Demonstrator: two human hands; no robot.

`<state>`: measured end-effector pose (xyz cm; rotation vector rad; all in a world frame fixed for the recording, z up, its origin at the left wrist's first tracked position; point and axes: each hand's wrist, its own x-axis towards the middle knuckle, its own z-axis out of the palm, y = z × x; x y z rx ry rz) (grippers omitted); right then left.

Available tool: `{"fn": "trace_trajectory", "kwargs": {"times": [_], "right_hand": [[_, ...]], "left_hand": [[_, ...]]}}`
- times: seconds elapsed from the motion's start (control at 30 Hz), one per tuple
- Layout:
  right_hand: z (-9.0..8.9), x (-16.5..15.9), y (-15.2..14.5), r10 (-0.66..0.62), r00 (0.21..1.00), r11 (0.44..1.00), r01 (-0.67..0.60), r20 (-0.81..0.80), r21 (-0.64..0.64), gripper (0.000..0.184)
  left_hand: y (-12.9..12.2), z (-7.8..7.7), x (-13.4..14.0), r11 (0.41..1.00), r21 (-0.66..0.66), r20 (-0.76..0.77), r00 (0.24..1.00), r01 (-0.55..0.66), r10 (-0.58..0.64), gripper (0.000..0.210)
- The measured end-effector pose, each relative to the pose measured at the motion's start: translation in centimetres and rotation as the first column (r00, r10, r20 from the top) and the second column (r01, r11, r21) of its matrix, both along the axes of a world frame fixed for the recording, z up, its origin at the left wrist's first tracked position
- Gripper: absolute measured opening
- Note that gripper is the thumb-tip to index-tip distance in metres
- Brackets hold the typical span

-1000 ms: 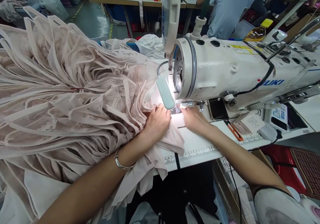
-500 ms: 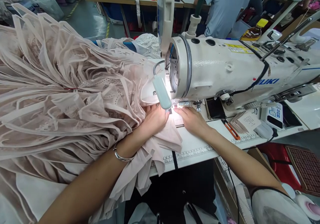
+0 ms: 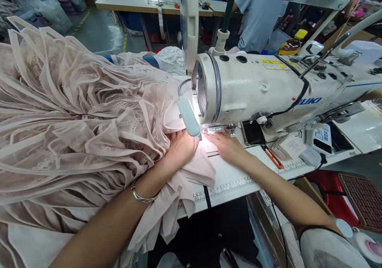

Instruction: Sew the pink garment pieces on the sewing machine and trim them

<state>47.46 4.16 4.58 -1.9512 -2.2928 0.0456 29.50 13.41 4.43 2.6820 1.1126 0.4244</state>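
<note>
Under the sewing machine head (image 3: 238,87), a pale pink piece of fabric (image 3: 199,168) lies at the needle area and hangs over the front edge of the bench. My left hand (image 3: 182,147) is closed on this fabric just left of the needle, its fingers partly behind the grey-green lamp (image 3: 189,116). On the other side, my right hand (image 3: 228,146) reaches in with fingers together, their tips gripping the fabric edge in the bright light. Glare and the lamp hide the needle and the exact stitching point. A large bundle of pale pink lace-trimmed garments (image 3: 119,136) presses against my left forearm.
Right of my right hand lie a dark phone (image 3: 253,133), an orange cutter (image 3: 273,157), paper tags (image 3: 288,146) and a white control box (image 3: 320,137). A ruler tape (image 3: 235,186) runs along the bench's front edge. Behind the machine stands a person in blue (image 3: 259,15).
The whole view has shifted slightly, with the machine lower and further left in the picture. Both hands keep nearly the same place at the needle, still on the fabric.
</note>
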Motion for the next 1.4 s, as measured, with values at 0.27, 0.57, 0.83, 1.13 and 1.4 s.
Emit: {"fn": "trace_trajectory", "kwargs": {"times": [0.27,0.57,0.83,1.13,1.4], "right_hand": [[0.3,-0.8,0.1,-0.035,0.999,0.999,0.035,0.02,-0.017,0.064],[0.9,-1.2,0.2,-0.091,0.995,0.987,0.096,0.042,-0.13,0.065],[1.2,-1.2,0.5,-0.102,0.995,0.973,0.104,0.017,-0.204,0.063],[1.2,-1.1,0.7,-0.107,0.993,0.979,0.096,-0.054,-0.178,0.056],[0.5,-1.6,0.3,-0.135,0.989,0.99,0.138,0.066,-0.04,0.044]], "left_hand": [[-0.2,0.2,0.0,1.0,0.008,-0.034,0.999,-0.022,0.022,0.032],[-0.3,0.3,0.0,0.999,0.016,-0.056,0.998,-0.037,0.038,0.032],[-0.5,1.2,0.2,0.997,-0.05,-0.13,0.99,-0.064,0.057,0.036],[-0.4,0.9,0.2,0.998,-0.003,-0.094,0.994,-0.057,0.056,0.038],[-0.4,0.5,-0.2,0.998,0.058,-0.04,0.999,-0.027,0.029,0.036]]}}
